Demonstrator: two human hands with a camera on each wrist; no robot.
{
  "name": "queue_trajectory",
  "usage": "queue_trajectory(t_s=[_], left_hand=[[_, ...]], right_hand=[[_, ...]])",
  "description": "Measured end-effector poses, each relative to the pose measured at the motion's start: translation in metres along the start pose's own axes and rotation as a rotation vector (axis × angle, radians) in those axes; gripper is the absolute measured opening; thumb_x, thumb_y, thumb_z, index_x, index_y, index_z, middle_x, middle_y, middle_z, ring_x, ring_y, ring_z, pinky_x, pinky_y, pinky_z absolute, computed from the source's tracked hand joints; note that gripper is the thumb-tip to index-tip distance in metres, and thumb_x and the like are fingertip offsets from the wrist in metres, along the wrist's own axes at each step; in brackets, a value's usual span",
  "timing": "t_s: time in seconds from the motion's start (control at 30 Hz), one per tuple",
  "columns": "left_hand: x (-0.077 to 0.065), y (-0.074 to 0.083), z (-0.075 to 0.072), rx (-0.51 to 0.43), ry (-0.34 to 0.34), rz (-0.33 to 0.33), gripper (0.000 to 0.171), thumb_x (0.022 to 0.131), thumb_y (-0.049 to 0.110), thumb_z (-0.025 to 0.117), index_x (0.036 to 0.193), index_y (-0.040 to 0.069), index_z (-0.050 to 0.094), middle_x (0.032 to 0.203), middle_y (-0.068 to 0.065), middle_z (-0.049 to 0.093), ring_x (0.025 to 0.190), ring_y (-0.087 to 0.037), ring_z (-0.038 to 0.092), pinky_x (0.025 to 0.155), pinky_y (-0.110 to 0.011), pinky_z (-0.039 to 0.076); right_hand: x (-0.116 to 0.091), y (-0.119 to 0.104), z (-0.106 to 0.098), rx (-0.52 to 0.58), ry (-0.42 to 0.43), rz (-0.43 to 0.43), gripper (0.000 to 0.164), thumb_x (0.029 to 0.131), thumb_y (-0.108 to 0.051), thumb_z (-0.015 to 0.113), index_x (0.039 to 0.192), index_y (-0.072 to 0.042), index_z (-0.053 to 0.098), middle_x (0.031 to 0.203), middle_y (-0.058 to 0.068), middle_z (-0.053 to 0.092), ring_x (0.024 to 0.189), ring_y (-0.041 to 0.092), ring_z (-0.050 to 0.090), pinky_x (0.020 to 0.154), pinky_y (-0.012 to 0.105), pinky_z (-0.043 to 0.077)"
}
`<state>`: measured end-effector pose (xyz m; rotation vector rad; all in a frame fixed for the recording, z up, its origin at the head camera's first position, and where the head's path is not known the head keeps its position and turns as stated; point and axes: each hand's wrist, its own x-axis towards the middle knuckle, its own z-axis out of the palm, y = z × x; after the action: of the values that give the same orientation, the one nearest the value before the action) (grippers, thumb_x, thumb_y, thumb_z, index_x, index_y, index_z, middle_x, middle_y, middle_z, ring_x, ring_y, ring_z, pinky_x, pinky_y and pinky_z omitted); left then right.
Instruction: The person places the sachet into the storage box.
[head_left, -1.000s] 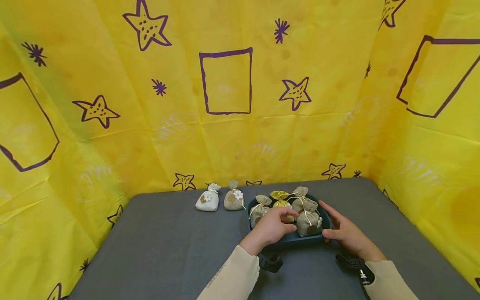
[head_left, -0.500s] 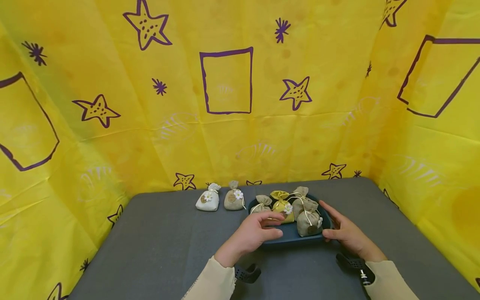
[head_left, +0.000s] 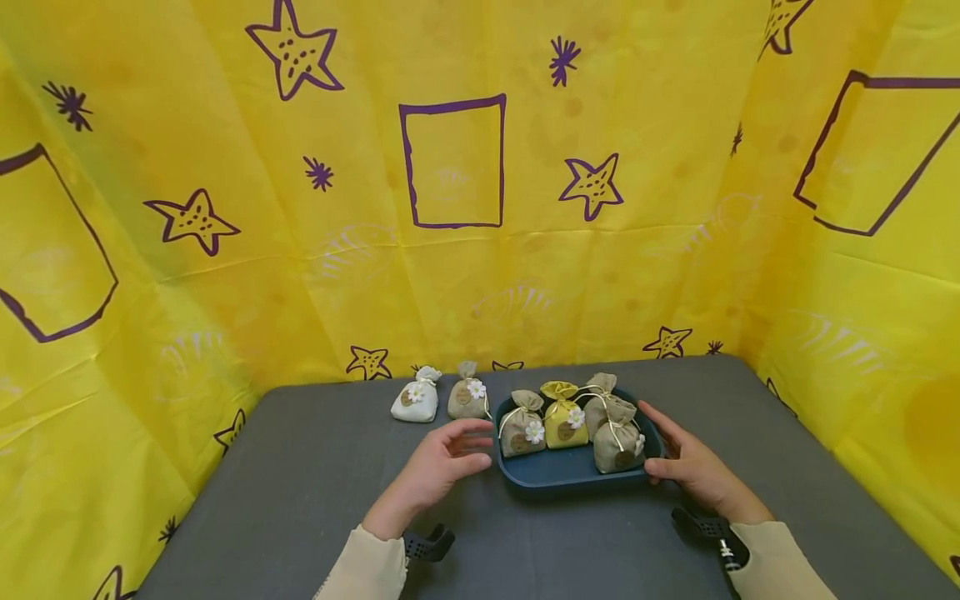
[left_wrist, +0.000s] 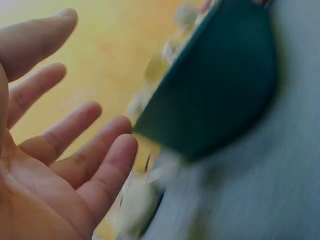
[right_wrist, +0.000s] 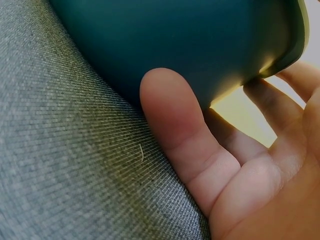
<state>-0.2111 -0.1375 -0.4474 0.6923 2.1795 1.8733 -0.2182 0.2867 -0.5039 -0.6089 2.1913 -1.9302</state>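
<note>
A dark blue tray holds a beige drawstring pouch with a daisy, a yellow pouch, and two more beige pouches, one in front and one behind it. My right hand grips the tray's right end; in the right wrist view its thumb presses the outer wall and the fingers reach round the far side. Left of the tray, my left hand is held with fingers spread and slightly bent, holding nothing. Its fingertips come right up to the tray's left rim.
On the grey table, left of the tray, stand a white pouch and a beige pouch, each with a daisy. A yellow patterned cloth rises behind the table and along both sides.
My left hand has drawn back leftward from over the pouches in the tray to beside its left end, uncovering the beige and yellow pouches. The right hand and tray have stayed put.
</note>
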Motion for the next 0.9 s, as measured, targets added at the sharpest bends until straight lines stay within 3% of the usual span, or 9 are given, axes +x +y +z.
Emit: queue_trajectory(t_s=[0.27, 0.4, 0.5, 0.73, 0.9], left_hand=[[-0.005, -0.027, -0.063, 0.124, 0.407, -0.075, 0.046, 0.090, 0.008, 0.075, 0.134, 0.004, 0.060, 0.141, -0.016, 0.053, 0.127, -0.036, 0.052, 0.097, -0.050, 0.045], [-0.003, -0.043, -0.084, 0.141, 0.553, -0.106, 0.049, 0.090, 0.008, 0.075, 0.136, 0.004, 0.058, 0.145, -0.018, 0.048, 0.131, -0.037, 0.046, 0.099, -0.053, 0.042], [-0.001, -0.055, -0.093, 0.105, 0.596, -0.116, 0.050, 0.089, 0.005, 0.075, 0.136, 0.002, 0.057, 0.147, -0.021, 0.043, 0.134, -0.040, 0.042, 0.100, -0.053, 0.040], [0.011, -0.069, -0.106, 0.037, 0.606, -0.174, 0.054, 0.092, 0.008, 0.072, 0.142, 0.003, 0.051, 0.158, -0.017, 0.028, 0.137, -0.045, 0.035, 0.106, -0.056, 0.034], [0.019, -0.075, -0.112, 0.012, 0.615, -0.163, 0.054, 0.094, 0.007, 0.070, 0.143, 0.002, 0.050, 0.156, -0.017, 0.030, 0.135, -0.043, 0.039, 0.106, -0.053, 0.035]], right_hand=[[0.000, -0.001, 0.001, 0.006, -0.005, 0.002, 0.086, 0.095, -0.010, 0.068, 0.160, -0.009, 0.012, 0.157, 0.027, 0.010, 0.075, 0.028, 0.059, 0.069, 0.037, 0.054], [0.000, -0.002, 0.002, 0.016, -0.005, -0.006, 0.086, 0.096, -0.009, 0.067, 0.160, -0.008, 0.011, 0.159, 0.025, 0.004, 0.077, 0.027, 0.059, 0.068, 0.038, 0.055], [0.000, -0.002, 0.002, 0.018, -0.004, 0.000, 0.086, 0.095, -0.010, 0.067, 0.160, -0.007, 0.011, 0.160, 0.025, 0.002, 0.078, 0.027, 0.059, 0.069, 0.038, 0.055], [-0.001, -0.002, 0.002, 0.005, 0.006, 0.012, 0.085, 0.096, -0.012, 0.068, 0.160, -0.009, 0.012, 0.159, 0.025, 0.006, 0.079, 0.028, 0.058, 0.069, 0.038, 0.055], [0.001, -0.002, 0.002, 0.007, 0.003, 0.006, 0.085, 0.095, -0.009, 0.067, 0.160, -0.009, 0.012, 0.159, 0.024, 0.006, 0.078, 0.029, 0.058, 0.069, 0.039, 0.055]])
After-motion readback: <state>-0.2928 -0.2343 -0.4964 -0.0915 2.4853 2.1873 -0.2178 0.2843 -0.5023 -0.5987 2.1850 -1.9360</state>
